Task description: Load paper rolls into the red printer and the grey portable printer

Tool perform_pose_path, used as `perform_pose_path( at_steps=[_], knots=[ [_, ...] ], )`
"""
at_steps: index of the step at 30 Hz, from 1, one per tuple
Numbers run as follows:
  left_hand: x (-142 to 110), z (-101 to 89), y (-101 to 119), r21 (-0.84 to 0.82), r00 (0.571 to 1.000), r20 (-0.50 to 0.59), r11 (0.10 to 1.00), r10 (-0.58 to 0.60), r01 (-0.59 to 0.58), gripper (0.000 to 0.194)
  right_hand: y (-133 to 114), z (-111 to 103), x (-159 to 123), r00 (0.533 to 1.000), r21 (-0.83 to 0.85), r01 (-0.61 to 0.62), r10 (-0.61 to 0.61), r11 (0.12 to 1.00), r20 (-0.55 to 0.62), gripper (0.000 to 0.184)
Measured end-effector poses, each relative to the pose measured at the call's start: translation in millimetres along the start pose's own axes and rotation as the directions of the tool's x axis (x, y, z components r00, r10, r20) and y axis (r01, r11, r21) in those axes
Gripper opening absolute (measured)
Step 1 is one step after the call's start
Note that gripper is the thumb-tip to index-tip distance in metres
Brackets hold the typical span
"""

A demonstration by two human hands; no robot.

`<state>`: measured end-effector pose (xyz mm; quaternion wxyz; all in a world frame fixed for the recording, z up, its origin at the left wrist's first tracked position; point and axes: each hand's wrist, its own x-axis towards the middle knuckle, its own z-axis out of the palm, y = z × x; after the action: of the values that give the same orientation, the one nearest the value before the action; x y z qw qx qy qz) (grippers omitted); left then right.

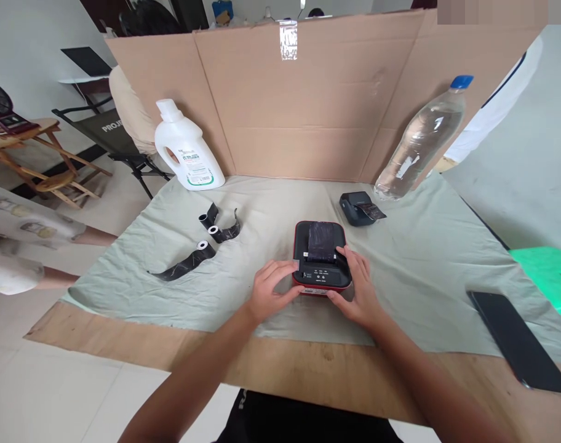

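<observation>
A small black portable printer with a red rim (324,276) sits on the cloth in front of me. A strip of shiny black paper (322,241) lies over its top, coming from the slot. My left hand (272,288) grips the printer's left front corner, with fingertips on the top edge and the thumb low at the front. On the opposite side, my right hand (360,288) holds the right edge, its index finger near the paper and its thumb at the front face. The printer's underside is hidden.
Left of the printer lie three partly unrolled black paper rolls (205,248). Behind to the right is a second, dark grey printer (355,208). A white detergent jug (188,151) and a clear bottle (419,141) stand before a cardboard screen (299,104). A phone (515,335) lies at right.
</observation>
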<state>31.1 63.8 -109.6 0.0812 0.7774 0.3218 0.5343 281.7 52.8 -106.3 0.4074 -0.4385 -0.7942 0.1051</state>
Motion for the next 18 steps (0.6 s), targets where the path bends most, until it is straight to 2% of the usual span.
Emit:
perform_pose_path(
  at_steps=[6, 9, 13, 18],
  knots=[
    [-4, 2.6, -3, -0.028, 0.992, 0.065, 0.993, -0.11, 0.111, 0.03, 1, -3, 2, 1.0, -0.011, 0.0, 0.001, 1.0, 0.008, 0.084],
    [-4, 6.8, -7, 0.002, 0.99, 0.084, 0.994, -0.112, 0.112, 0.031, 1, -4, 5, 1.0, -0.025, 0.016, -0.016, 1.0, 0.0, 0.081],
    [-1, 14.3, -13, 0.027, 0.99, 0.089, 0.994, -0.109, 0.107, 0.035, 1, -4, 7, 0.999, -0.052, 0.04, -0.04, 0.998, -0.006, 0.087],
    [-2, 15.3, -11, 0.062, 0.997, 0.051, 0.996, -0.061, 0.058, 0.032, 1, -3, 6, 0.999, -0.054, 0.039, -0.039, 0.998, -0.012, 0.087]
  ],
)
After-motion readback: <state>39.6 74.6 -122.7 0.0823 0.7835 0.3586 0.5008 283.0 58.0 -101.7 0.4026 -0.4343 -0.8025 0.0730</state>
